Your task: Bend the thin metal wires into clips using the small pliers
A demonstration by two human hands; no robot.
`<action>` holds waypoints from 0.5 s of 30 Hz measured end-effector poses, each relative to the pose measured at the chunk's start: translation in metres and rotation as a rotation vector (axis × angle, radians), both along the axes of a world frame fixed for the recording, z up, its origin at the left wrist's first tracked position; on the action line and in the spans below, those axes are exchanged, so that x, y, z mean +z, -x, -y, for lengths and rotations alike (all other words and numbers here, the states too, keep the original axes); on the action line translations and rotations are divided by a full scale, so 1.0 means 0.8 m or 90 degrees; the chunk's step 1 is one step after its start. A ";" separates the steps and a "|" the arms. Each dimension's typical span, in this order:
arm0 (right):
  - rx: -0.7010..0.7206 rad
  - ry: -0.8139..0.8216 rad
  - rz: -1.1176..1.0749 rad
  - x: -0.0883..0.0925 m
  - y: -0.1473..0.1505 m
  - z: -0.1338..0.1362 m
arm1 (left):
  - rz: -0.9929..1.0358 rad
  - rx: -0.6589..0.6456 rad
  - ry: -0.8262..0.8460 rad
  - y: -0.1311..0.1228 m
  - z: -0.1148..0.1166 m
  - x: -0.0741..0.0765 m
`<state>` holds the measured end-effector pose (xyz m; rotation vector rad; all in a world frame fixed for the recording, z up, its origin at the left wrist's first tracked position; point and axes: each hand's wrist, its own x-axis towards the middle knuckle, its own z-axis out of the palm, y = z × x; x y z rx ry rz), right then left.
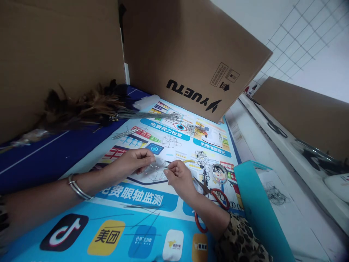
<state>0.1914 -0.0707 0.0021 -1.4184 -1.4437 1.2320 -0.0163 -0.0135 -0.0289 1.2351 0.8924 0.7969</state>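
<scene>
My left hand (135, 162) and my right hand (178, 176) meet over a printed poster (128, 218) that covers the table. Both pinch a thin bent wire piece (158, 168) held between them, fingers closed on it. A silver bangle (77, 187) is on my left wrist. My right sleeve has a leopard pattern. Red-handled scissors (215, 196) lie just right of my right hand. Loose straight wires (144, 214) lie on the poster below my hands.
A feather duster (84, 109) lies at the back left before cardboard walls (191, 47). Finished wire shapes (201, 158) and a round magnifier (219, 173) sit to the right. A teal tray (253, 207) with wire bits stands at the right.
</scene>
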 end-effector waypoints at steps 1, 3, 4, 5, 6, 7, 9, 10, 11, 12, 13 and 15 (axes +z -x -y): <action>0.000 0.010 -0.003 0.000 0.000 0.000 | -0.001 -0.009 -0.002 0.000 0.000 0.000; 0.001 0.033 -0.016 -0.001 0.000 -0.001 | -0.007 -0.024 -0.006 0.001 0.001 0.001; 0.000 0.044 -0.027 -0.001 0.000 -0.001 | -0.010 -0.031 -0.006 0.001 0.001 0.002; 0.000 0.054 -0.040 -0.001 0.000 -0.001 | -0.013 -0.034 -0.005 0.001 0.001 0.003; -0.001 0.063 -0.054 -0.001 0.000 -0.001 | -0.016 -0.037 -0.004 0.001 0.002 0.003; 0.000 0.068 -0.066 -0.001 0.000 -0.001 | -0.018 -0.038 -0.002 0.001 0.002 0.004; 0.000 0.070 -0.084 -0.001 -0.001 -0.001 | -0.017 -0.034 0.007 0.002 0.003 0.006; -0.001 0.069 -0.090 -0.001 -0.001 -0.001 | -0.014 -0.029 0.013 0.002 0.004 0.007; -0.003 0.067 -0.097 -0.002 -0.002 -0.002 | -0.009 -0.022 0.018 0.001 0.004 0.009; -0.006 0.064 -0.105 -0.002 -0.003 -0.002 | -0.003 -0.010 0.023 0.001 0.005 0.010; -0.011 0.060 -0.116 -0.002 -0.003 -0.002 | 0.006 0.007 0.028 0.001 0.005 0.011; -0.020 0.055 -0.138 -0.002 -0.004 -0.003 | 0.021 0.033 0.035 0.001 0.005 0.013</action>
